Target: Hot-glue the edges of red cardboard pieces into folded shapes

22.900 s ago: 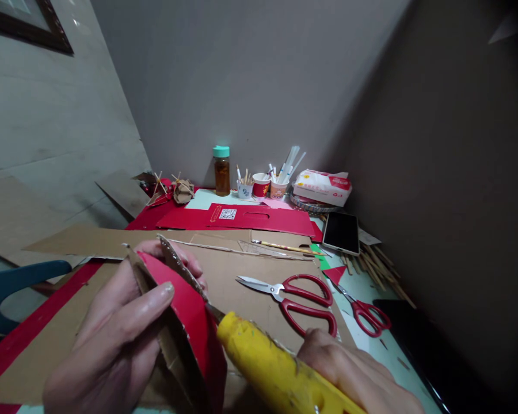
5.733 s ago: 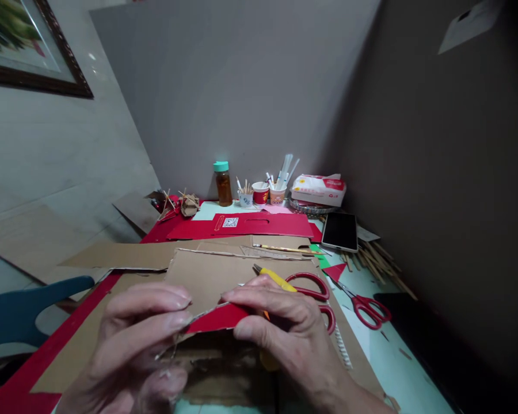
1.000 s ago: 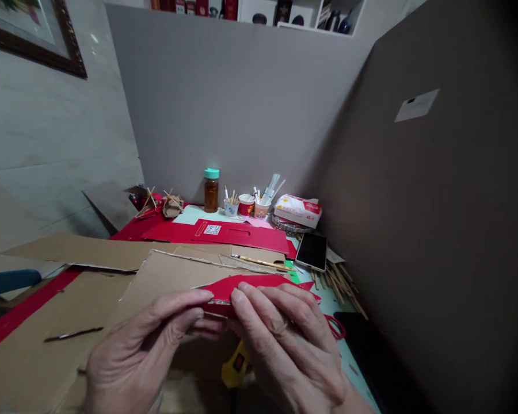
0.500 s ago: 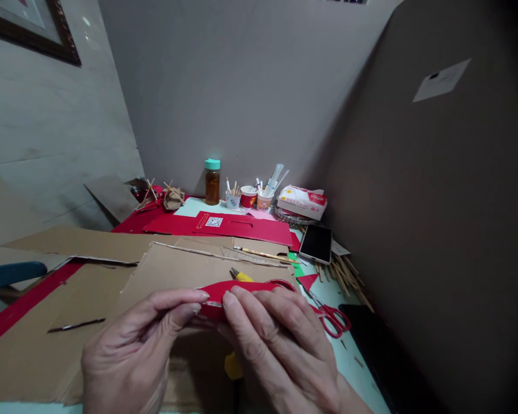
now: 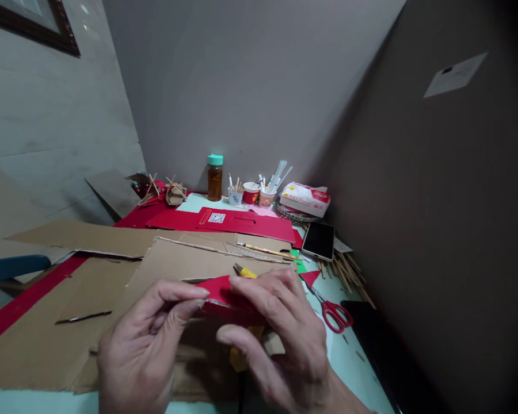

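Between finger and thumb, my left hand point(image 5: 140, 339) pinches the left end of a red cardboard piece point(image 5: 218, 289) with a pale, rough cut edge facing me. My right hand point(image 5: 285, 328) lies over the piece's right part; its fingertips touch the top while its thumb stands away, below the edge. The right end of the piece is hidden under those fingers. Beneath both hands rests a yellow tool with a dark pointed tip point(image 5: 245, 272), mostly covered, so its kind is unclear. Red-handled scissors point(image 5: 336, 316) lie to the right of my right hand.
Brown cardboard sheets point(image 5: 185, 261) cover much of the table, with a paintbrush point(image 5: 263, 249) on top. Behind are a red card strip point(image 5: 267, 227), a bottle point(image 5: 214, 179), cups of sticks point(image 5: 251, 195) and a tissue pack point(image 5: 305, 199). A phone point(image 5: 318, 240) lies right, near wooden sticks point(image 5: 349, 276).
My right thumb has come off the red cardboard's near edge and spread away, and the right fingers have opened. My left hand keeps its pinch and has shifted slightly right. The view tilted a little.
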`<state>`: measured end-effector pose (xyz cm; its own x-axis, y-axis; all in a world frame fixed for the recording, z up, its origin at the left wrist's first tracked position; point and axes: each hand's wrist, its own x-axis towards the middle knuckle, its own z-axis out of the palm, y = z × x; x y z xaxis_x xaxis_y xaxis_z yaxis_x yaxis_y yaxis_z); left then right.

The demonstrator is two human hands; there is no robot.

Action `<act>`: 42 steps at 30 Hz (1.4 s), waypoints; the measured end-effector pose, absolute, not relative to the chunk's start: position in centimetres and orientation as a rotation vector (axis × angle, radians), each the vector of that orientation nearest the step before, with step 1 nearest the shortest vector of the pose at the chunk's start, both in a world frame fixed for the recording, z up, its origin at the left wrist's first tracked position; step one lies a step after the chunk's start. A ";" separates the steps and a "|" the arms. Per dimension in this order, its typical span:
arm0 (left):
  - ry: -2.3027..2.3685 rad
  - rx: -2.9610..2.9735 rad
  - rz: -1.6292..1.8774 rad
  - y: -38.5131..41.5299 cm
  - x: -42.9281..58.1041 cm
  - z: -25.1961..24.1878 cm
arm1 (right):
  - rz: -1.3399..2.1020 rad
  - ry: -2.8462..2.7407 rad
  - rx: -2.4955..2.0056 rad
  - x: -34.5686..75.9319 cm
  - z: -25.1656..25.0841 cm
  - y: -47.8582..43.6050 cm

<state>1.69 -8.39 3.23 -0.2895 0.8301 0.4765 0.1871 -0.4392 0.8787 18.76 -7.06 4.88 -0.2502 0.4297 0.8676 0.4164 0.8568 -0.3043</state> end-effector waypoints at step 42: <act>1.157 1.582 1.967 -7.3 1.1 3.5 | 0.104 -1.935 -0.864 21.2 5.9 -6.0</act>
